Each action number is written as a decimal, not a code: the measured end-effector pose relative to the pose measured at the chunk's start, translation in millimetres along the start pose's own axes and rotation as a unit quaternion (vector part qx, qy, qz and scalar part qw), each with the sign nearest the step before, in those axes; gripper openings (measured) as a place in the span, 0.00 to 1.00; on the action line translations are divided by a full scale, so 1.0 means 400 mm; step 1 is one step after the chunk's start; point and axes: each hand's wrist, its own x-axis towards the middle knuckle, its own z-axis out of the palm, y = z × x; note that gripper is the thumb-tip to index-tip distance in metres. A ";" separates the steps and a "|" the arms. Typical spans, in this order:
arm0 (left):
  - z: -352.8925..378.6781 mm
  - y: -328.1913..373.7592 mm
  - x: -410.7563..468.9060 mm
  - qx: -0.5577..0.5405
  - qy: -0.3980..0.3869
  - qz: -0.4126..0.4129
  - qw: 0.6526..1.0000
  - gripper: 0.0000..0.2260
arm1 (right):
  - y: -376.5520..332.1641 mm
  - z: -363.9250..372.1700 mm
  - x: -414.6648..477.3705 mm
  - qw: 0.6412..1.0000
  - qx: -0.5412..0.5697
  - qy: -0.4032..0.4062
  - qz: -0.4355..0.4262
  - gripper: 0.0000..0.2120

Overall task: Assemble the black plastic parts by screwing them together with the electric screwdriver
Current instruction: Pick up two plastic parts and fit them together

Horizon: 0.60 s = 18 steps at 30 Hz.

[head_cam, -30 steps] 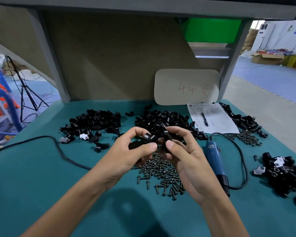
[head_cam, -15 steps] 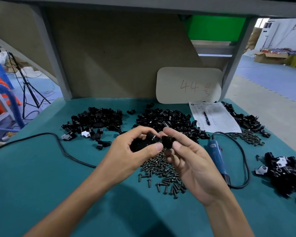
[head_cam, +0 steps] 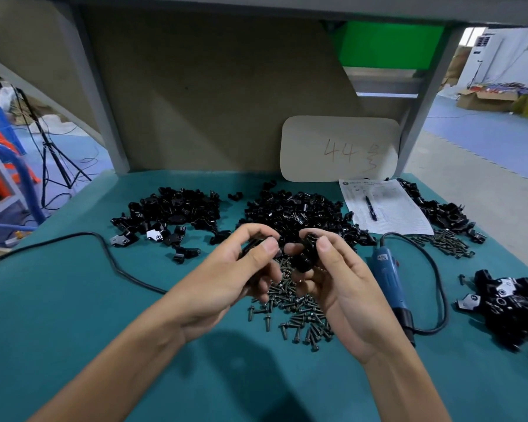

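Two small black plastic parts are held close together, one in each of the hands, above the teal surface (head_cam: 73,300). The left hand (head_cam: 226,275) pinches a black plastic piece (head_cam: 252,246), mostly hidden, between its thumb and curled fingers. The right hand (head_cam: 342,287) grips a rounder, ribbed black plastic piece (head_cam: 305,257) the same way. Directly beneath them lies a loose heap of dark metal screws (head_cam: 293,309). Just right of the right hand the blue electric screwdriver (head_cam: 390,281) lies untouched on the surface, its black cord (head_cam: 439,287) looping beside it. Beyond the fingertips sits a large pile of loose black plastic parts (head_cam: 302,214), with another black pile (head_cam: 171,214) farther left.
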 end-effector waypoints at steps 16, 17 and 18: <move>0.020 -0.011 -0.001 0.151 0.092 0.036 0.984 0.12 | 0.028 0.011 0.000 0.984 -0.168 -0.008 -0.064 0.16; 0.019 -0.010 -0.004 0.142 0.081 0.037 0.986 0.12 | 0.026 0.008 0.000 0.984 -0.166 -0.004 -0.066 0.16; 0.018 -0.009 -0.006 0.146 0.066 0.039 0.986 0.12 | 0.024 0.006 0.000 0.984 -0.166 0.001 -0.069 0.16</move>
